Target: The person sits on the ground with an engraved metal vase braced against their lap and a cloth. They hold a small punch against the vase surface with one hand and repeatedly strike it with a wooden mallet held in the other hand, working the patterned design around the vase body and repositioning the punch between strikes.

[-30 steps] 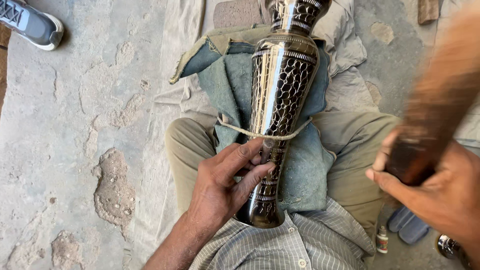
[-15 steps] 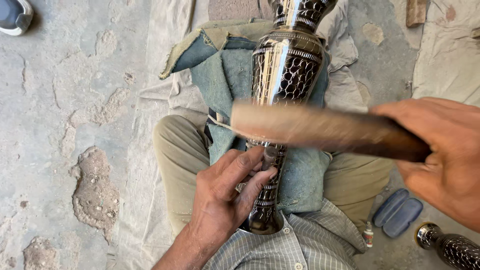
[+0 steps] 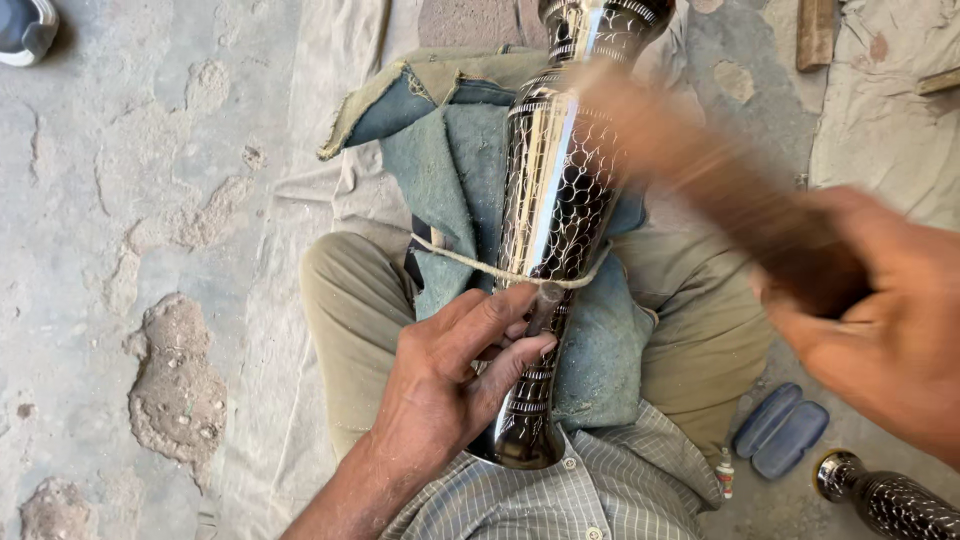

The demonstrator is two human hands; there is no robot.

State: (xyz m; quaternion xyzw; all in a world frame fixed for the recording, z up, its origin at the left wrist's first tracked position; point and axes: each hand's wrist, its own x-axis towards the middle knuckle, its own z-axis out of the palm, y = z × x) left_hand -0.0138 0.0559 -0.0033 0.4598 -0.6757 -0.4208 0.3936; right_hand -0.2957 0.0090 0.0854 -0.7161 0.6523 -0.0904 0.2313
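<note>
Fingers (image 3: 500, 330) of the left hand (image 3: 440, 390) press the engraved vase (image 3: 560, 200); right hand (image 3: 880, 330) grips a blurred wooden mallet (image 3: 720, 190).

A tall, dark, polished metal vase (image 3: 556, 230) with an engraved net pattern lies lengthwise across the lap on teal cloth (image 3: 450, 170), tied by cord (image 3: 460, 258), beneath a blurred brown mallet (image 3: 730, 195).

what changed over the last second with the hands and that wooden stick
The right hand swung the wooden stick from the right edge across the metal vase, then tipped it slanting up over the vase's upper part; it is motion-blurred. The left hand stayed pressed on the vase's narrow stem, holding a small tool there. The vase stayed tied to the green cloth by the cord.
</note>
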